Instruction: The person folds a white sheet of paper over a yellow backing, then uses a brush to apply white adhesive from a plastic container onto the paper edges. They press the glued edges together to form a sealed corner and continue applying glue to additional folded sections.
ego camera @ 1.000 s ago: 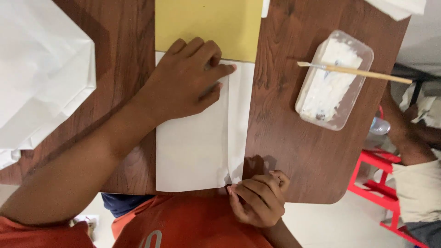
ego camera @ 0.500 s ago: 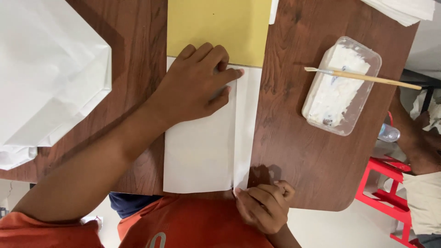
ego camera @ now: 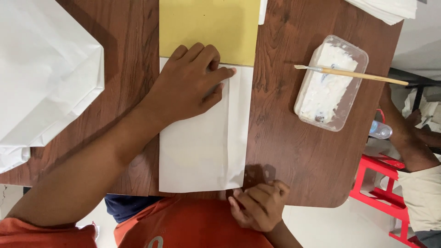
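A folded white paper sheet (ego camera: 202, 147) lies on the brown wooden table (ego camera: 280, 133), its far end over a yellow sheet (ego camera: 209, 27). My left hand (ego camera: 188, 85) lies flat on the paper's far half, fingers together, the index fingertip on the fold line. My right hand (ego camera: 259, 204) is curled at the table's near edge, its fingertips pinching the near right corner of the white paper.
A clear plastic tub of white paste (ego camera: 330, 85) stands right of the paper with a wooden brush (ego camera: 353, 73) across its rim. A stack of white paper bags (ego camera: 41, 78) fills the left. Another person's arm (ego camera: 406, 138) and a red stool (ego camera: 390, 183) are at right.
My left hand stays pressed on the paper. My right hand has kept its pinch at the near corner. The view has shifted slightly, little else differs.
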